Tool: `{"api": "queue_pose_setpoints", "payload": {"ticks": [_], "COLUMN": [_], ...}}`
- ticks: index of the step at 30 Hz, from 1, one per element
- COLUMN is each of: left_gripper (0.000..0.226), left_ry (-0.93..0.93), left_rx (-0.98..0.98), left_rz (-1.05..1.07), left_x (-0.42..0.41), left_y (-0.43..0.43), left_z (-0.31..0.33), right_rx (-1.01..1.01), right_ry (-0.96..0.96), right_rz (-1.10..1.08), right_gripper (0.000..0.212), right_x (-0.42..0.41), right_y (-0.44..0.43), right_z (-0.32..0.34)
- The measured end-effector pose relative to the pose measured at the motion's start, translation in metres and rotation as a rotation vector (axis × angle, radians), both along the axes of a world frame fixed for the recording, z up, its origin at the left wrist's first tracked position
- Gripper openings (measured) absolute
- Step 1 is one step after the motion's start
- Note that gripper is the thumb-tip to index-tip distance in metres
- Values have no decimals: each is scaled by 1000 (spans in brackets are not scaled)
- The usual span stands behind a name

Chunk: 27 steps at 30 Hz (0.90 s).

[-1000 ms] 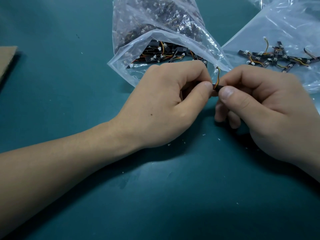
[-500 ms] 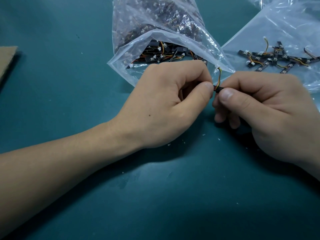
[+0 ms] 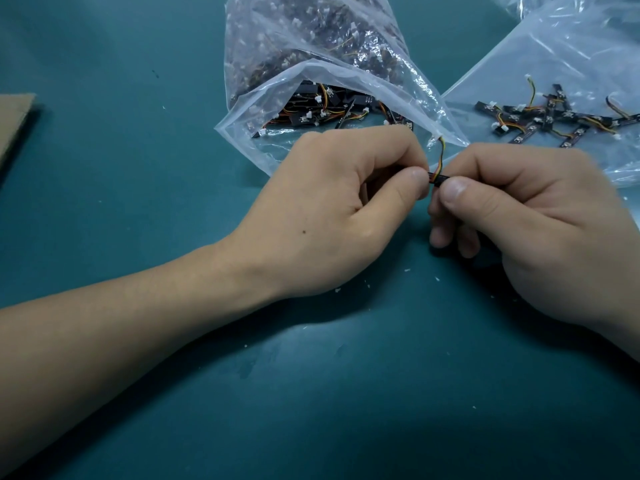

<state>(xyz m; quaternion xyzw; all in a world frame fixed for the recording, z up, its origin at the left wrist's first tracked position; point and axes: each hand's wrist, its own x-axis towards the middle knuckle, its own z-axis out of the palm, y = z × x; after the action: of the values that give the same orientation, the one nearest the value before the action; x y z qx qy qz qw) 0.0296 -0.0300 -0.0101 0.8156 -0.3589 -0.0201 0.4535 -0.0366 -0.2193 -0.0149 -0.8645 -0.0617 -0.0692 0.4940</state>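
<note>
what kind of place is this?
Likely an electronics assembly bench: teal work mat, clear plastic bag stuffed with small black wired circuit strips, left hand and right hand pinching one black wired strip.

I read this as an electronics assembly bench: a teal work mat (image 3: 138,410), a clear plastic bag (image 3: 311,46) stuffed with small black circuit strips (image 3: 304,117) on coloured wire leads, more spread on another bag (image 3: 554,57), white flecks (image 3: 407,270) scattered about, cardboard (image 3: 14,123) at the edge.

Between our left hand (image 3: 332,209) and right hand (image 3: 540,230) sits the wired part (image 3: 437,178); behind the left lies the filled bag (image 3: 311,74), behind the right the flat bag (image 3: 554,64).
</note>
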Motion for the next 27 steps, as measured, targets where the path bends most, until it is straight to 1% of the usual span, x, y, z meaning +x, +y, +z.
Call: {"api": "queue_pose_setpoints", "payload": {"ticks": [2, 6, 12, 16, 19, 23, 27], "left_gripper": [15, 17, 17, 17, 17, 17, 16], "left_ry": [-5, 30, 19, 72, 31, 9, -49], "left_rx": [4, -49, 3, -84, -17, -38, -9], "left_rz": [-5, -5, -16, -17, -27, -16, -10], "left_x": [0, 1, 1, 1, 1, 0, 0], "left_y": [0, 0, 0, 0, 0, 0, 0], "left_z": [0, 1, 1, 1, 1, 2, 2], "right_rx": [14, 23, -3, -6, -20, -16, 5], "right_ry": [2, -22, -8, -12, -6, -12, 2], "right_rz": [-1, 4, 6, 24, 14, 23, 18], "right_gripper": [26, 24, 25, 30, 30, 33, 32], "right_x": [0, 0, 0, -1, -1, -1, -1], "right_y": [-1, 1, 2, 2, 1, 0, -1], "right_z": [1, 1, 2, 3, 3, 3, 3]}}
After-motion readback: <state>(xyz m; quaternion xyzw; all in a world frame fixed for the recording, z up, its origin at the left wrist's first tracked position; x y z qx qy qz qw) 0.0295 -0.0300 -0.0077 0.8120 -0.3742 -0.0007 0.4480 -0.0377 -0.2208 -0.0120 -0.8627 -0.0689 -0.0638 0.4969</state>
